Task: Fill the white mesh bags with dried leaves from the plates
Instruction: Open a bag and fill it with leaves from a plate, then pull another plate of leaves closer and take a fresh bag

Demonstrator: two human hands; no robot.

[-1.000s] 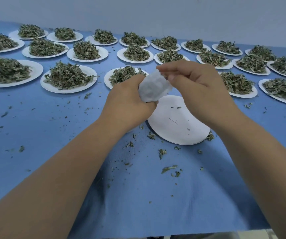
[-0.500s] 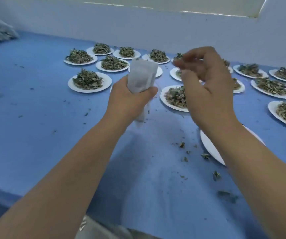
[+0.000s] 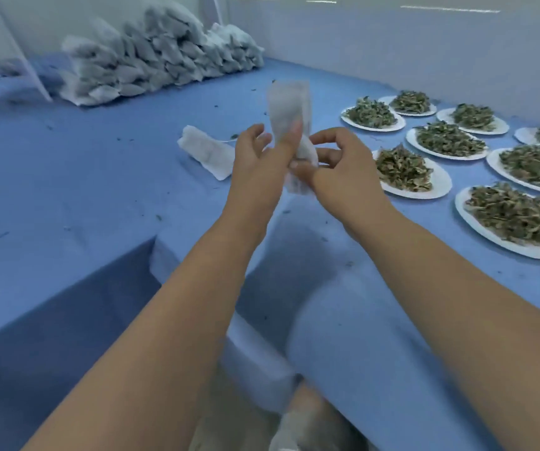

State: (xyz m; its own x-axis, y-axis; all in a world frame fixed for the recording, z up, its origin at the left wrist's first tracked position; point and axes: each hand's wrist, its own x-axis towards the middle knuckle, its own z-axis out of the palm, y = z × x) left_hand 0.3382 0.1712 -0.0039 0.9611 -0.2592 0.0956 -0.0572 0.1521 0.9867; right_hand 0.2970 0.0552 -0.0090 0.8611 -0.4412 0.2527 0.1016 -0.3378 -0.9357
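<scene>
I hold a white mesh bag upright over the blue table. My left hand grips its middle, thumb laid up along the bag. My right hand pinches the bag's lower part from the right. The bag's top stands above both hands. White plates heaped with dried leaves sit to the right, the nearest ones being plate and plate.
A second white mesh bag lies flat on the blue cloth just left of my hands. A large pile of filled bags is stacked against the wall at the back left. The table's inner corner edge lies under my left forearm. Leaf crumbs are scattered on the cloth.
My view has swung left, bringing the pile of filled bags into sight. My right hand, which was raised apart from the bag, has come down and now pinches its lower part.
</scene>
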